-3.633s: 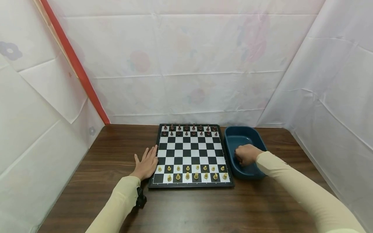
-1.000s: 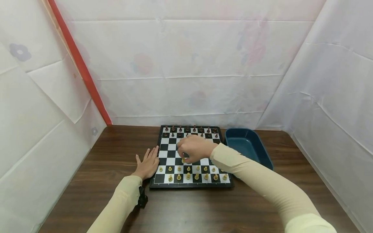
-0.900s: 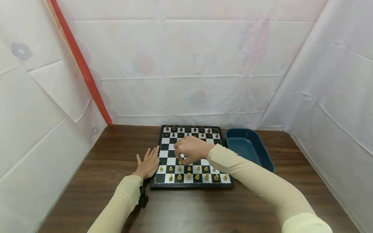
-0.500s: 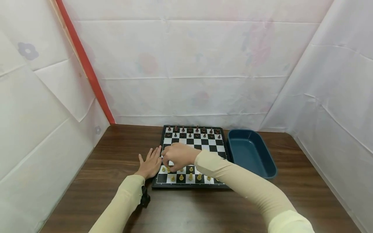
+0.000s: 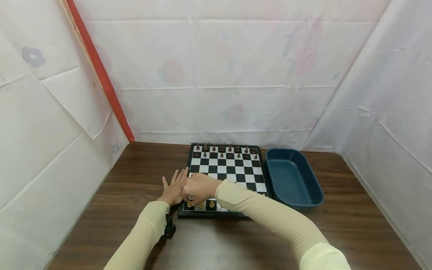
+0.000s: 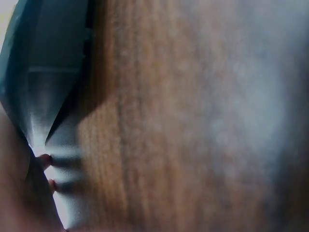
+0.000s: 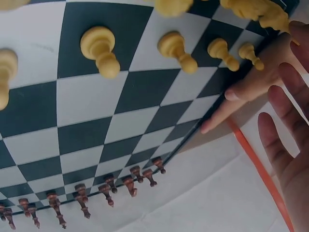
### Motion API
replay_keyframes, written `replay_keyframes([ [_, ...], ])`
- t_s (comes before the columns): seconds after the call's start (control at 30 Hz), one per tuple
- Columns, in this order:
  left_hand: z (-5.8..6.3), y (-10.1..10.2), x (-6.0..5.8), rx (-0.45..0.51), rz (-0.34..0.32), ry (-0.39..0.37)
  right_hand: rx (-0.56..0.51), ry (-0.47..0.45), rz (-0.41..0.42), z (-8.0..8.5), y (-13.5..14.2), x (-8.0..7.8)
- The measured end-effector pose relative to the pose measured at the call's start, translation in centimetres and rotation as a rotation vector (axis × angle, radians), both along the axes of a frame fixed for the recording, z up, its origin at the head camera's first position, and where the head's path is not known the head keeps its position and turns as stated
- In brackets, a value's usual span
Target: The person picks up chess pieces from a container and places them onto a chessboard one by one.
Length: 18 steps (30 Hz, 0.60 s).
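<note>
A black-and-white chessboard [image 5: 240, 170] lies on the table. My right hand [image 5: 201, 187] is over its near left corner, pinching a yellow chess piece [image 5: 189, 204] at the corner square; its exact kind is hidden by the fingers. Beside the board, my left hand [image 5: 171, 192] lies flat with fingers spread, fingertips at the left edge. In the right wrist view, yellow pawns [image 7: 179, 50] stand in a row, and the right hand's fingers [image 7: 276, 140] show at the right. Dark red pieces [image 5: 221, 149] fill the two far rows.
A blue rectangular bin [image 5: 293, 180] stands right of the board, its inside bare. The table [image 5: 219, 243] is dark brown wood, with white patterned sheets [image 5: 216, 71] behind and at both sides. A red strip [image 5: 101, 71] runs down the left corner.
My right hand went from the blue bin, across the board, to its near left corner, carrying the yellow chess piece. The left hand stays at the board's edge.
</note>
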<state>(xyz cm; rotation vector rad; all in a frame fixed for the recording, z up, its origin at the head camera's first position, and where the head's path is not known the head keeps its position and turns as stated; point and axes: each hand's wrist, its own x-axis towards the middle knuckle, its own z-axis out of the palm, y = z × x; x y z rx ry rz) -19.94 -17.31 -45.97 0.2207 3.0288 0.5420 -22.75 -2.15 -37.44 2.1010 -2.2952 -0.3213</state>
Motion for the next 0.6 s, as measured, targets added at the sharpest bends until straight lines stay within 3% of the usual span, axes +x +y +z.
replay_keyframes([
  [0.4,-0.4,-0.1,-0.1,-0.020,0.005,0.004,-0.012,-0.037,-0.033,-0.4,0.3,0.0],
  [0.6,-0.5,-0.3,-0.7,0.033,0.050,-0.031,-0.050,-0.066,-0.092,0.7,2.1,-0.8],
])
